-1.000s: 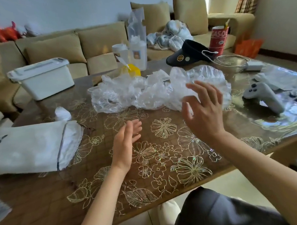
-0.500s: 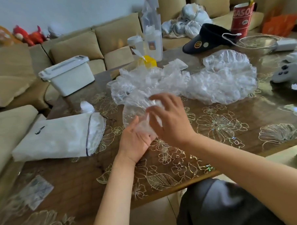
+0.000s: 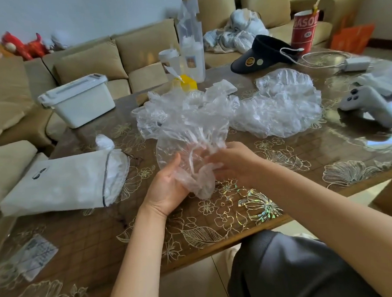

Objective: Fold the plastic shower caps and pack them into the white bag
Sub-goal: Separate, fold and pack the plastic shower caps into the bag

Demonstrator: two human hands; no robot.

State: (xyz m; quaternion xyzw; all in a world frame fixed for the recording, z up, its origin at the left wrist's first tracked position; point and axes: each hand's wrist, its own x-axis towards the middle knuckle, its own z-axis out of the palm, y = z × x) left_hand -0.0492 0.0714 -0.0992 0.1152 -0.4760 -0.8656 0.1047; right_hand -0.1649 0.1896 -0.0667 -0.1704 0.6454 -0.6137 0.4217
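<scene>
A clear crinkled plastic shower cap [image 3: 186, 146] is lifted just above the table's near middle. My left hand [image 3: 167, 187] cups its bunched lower end from below, palm up. My right hand [image 3: 231, 162] pinches the cap's gathered edge from the right. More clear caps lie in a loose pile [image 3: 281, 108] behind and to the right. The white drawstring bag [image 3: 61, 183] lies flat on the table's left side, its mouth facing right toward my hands, with white material showing inside.
A white lidded box [image 3: 78, 101] stands at the back left. Tall clear packets and a yellow item [image 3: 187, 83] stand behind the caps. A dark visor [image 3: 260, 55], charger cable [image 3: 353, 64], white controller [image 3: 368, 102] and red cup [image 3: 304, 29] occupy the right. A paper slip [image 3: 35, 256] lies near left.
My right hand came back from the pile with one cap and my left hand rose to meet it. Both now hold the cap, lifted and more bunched than before.
</scene>
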